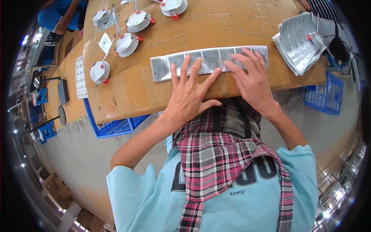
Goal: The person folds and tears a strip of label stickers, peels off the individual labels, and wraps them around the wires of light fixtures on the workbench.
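Note:
A long strip of silver printed labels (210,58) lies across the cardboard-covered table (216,33) close to its front edge. My left hand (187,87) rests on the strip's left and middle part, its fingers spread and its thumb held out along the table edge. Over the right part of the strip is my right hand (253,79), fingers apart and bent, slightly blurred; I see nothing held in it. Left of the strip stand several round white downlights with red-tipped clips, among them a nearer downlight (100,72) and a middle one (127,44), wires rising from them.
A fanned stack of label sheets (290,46) lies at the table's right, with a white clip-fitted piece (317,40) on it. Blue crates stand below at left (112,129) and right (326,92). Other people are at the far left (58,17) and far right (324,7).

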Demonstrator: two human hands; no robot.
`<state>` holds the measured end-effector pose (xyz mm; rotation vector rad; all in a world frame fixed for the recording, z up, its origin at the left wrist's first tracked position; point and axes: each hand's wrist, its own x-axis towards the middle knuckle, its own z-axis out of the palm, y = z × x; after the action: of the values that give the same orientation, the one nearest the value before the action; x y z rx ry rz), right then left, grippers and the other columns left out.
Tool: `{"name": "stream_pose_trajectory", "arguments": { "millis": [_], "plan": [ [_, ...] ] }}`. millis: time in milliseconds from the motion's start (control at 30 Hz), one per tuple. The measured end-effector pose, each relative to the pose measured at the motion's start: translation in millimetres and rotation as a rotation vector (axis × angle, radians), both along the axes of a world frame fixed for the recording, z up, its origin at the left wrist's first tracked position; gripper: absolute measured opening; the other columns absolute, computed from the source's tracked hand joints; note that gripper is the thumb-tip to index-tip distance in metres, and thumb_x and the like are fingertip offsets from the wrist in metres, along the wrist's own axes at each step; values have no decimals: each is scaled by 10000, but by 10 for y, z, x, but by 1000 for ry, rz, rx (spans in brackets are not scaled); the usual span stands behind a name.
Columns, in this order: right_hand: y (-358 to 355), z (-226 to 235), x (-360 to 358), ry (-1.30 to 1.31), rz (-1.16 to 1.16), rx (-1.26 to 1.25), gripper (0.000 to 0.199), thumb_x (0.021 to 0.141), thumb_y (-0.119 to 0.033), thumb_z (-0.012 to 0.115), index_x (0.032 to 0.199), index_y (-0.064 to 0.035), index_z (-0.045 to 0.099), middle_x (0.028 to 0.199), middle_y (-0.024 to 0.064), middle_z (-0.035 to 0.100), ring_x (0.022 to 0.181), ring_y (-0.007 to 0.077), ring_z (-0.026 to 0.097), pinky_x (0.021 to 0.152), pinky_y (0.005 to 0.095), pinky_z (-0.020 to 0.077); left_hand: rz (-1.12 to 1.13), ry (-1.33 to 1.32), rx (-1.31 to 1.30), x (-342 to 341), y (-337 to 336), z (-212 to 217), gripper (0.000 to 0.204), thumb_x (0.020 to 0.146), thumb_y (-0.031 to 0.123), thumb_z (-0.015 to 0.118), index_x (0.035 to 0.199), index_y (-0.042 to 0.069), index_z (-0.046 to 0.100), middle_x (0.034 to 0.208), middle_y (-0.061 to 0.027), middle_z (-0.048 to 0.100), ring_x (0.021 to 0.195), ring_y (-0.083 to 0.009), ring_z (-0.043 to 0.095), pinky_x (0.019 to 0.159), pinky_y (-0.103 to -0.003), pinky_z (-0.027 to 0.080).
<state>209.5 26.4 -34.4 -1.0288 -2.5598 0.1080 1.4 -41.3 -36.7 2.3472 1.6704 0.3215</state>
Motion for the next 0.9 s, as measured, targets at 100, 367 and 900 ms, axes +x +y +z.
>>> {"name": "stream_pose_trajectory", "arguments": {
  "millis": [100,367,900],
  "plan": [
    [-87,-70,8,-4,97,-13,341,819,-71,613,1159,-57,606,1168,79,535,1202,269,470,1037,460,352,-3,15,-14,9,-3,12,846,668,548,742,1412,304,420,1383,-187,293,1343,-433,199,1059,-669,149],
    [6,-72,428,-108,144,-23,517,780,-195,694,1277,-129,566,1351,-14,513,1277,201,440,1083,422,325,-36,43,-10,-15,16,58,818,690,525,739,1413,324,414,1386,-171,291,1345,-424,205,1057,-666,169],
    [-460,206,196,41,-30,1,496,775,-166,690,1216,17,557,1319,110,492,1276,284,416,1066,428,324,-27,82,69,-49,-3,-66,841,683,662,658,1413,324,415,1383,-177,305,1349,-422,203,1056,-669,177]
  ]
}}
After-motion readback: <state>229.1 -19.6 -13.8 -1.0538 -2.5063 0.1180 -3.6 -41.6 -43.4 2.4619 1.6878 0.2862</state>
